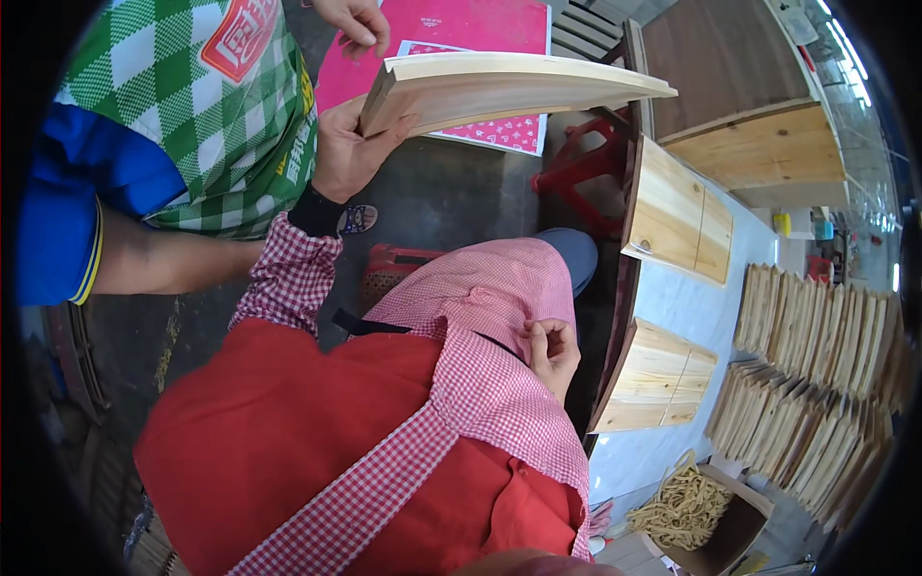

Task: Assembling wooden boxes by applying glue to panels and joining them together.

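Observation:
My left hand (357, 154), its wrist in a checked sleeve cuff, grips one end of a pale wooden panel (519, 82) with raised strips along its edges. The panel is held up and stretches away to the right over the floor. My right hand (552, 357) rests by my thigh on the pink checked apron (480, 278). Its fingers are curled, with thumb and forefinger together; whatever may be between them is too small to tell. On the left, another person's hand (357, 27) hangs just above the panel's near end, apparently apart from it.
Two wooden panels, one farther (663, 206) and one nearer (648, 374), lie on the white-topped table (615, 461). Stacked thin boards (816, 326) and a carton (735, 518) of yellowish strips stand right. Beyond are a red stool (586, 173) and a pink sheet (480, 21). A person in a green checked apron (192, 106) stands close left.

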A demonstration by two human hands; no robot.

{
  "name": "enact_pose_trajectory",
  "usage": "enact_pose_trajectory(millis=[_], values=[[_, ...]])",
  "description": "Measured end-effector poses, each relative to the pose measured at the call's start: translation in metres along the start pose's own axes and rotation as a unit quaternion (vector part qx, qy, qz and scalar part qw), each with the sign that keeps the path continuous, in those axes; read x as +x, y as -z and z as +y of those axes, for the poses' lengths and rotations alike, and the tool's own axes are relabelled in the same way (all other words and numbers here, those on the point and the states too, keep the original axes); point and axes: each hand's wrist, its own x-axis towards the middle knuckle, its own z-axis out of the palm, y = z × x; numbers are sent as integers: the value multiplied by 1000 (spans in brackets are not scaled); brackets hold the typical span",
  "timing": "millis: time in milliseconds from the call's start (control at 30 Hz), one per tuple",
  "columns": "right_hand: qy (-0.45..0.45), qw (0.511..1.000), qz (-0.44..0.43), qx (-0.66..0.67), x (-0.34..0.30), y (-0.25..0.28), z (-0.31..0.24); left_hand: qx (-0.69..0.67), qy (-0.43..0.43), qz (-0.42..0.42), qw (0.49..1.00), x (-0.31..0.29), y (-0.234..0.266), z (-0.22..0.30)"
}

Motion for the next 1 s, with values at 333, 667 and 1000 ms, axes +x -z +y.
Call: enact_pose_trajectory(millis=[333, 667, 1000], values=[[180, 945, -188, -198, 81, -50, -86, 28, -13, 16, 999, -4, -4, 3], [186, 968, -84, -149, 71, -38, 29, -58, 180, 121, 975, -23, -14, -23], [34, 992, -87, -82, 76, -26, 56, -476, 415, 194, 751, -62, -26, -106]])
